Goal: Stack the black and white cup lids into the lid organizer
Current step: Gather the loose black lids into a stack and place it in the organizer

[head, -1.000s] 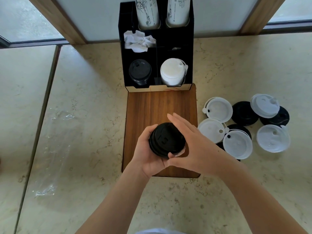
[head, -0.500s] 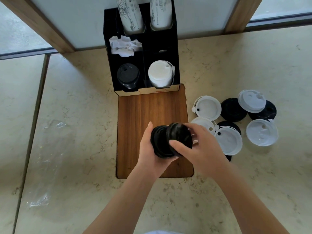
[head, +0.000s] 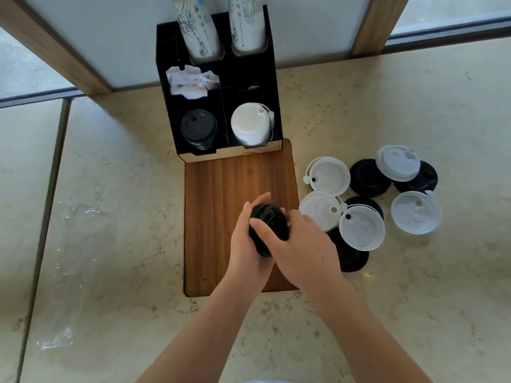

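Held a small stack of round black plastic cup lids (head: 269,229) between both hands, just over the near half of the flat brown wooden board (head: 221,186). Left hand (head: 246,252) curled round the stack from below and from the left side, gripping it. Right hand (head: 300,244) wrapped over the stack from the right, fingers (head: 262,230) laid across the front of it, gripping too. Looked like the step of squaring up a bunch of black lids before dropping them in, though that was only a guess. Well ahead of the hands, at the far end of the board, stood the tall black box-shaped lid organizer (head: 276,106). Already in its front left slot: a pile of black lids (head: 198,128). Already in its front right slot: a pile of white lids (head: 250,125). Further back in it, some crumpled white paper (head: 190,81) and two tall sleeves of paper cups (head: 221,23). Just to the right of the right hand, on the pale stone counter (head: 110,217), lay loose white plastic lids (head: 361,228) mixed with more loose black lids (head: 369,178), some on top of others. So not done yet. Next, probably: carry the held stack forward and to the left, line it up over the black pile, and lower it gently so it sat straight. Then back for the loose ones, white to the right slot.
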